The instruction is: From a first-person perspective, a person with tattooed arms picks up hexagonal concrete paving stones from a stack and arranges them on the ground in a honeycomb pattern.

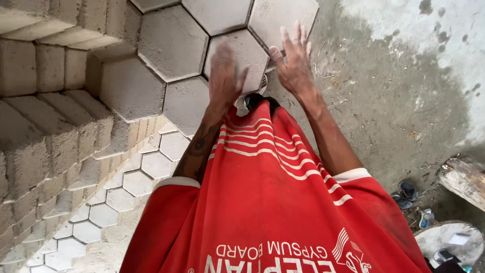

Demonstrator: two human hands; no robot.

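Grey hexagonal concrete pavers (pixel 172 43) lie fitted together on the ground ahead of me. My left hand (pixel 225 76) hovers, slightly blurred, over one hexagonal paver (pixel 252 53), fingers apart and holding nothing. My right hand (pixel 294 60) is spread flat near the edge of the outermost paver (pixel 275 15), where the paved patch meets bare concrete floor (pixel 384 76). My red shirt with white stripes fills the lower middle of the view.
Stacks of rectangular concrete blocks (pixel 45 116) rise on the left. More hexagonal pavers (pixel 151 164) run down beside them. A pair of sandals (pixel 404 194), a wooden plank (pixel 465 179) and a round slab (pixel 447 237) lie at the lower right.
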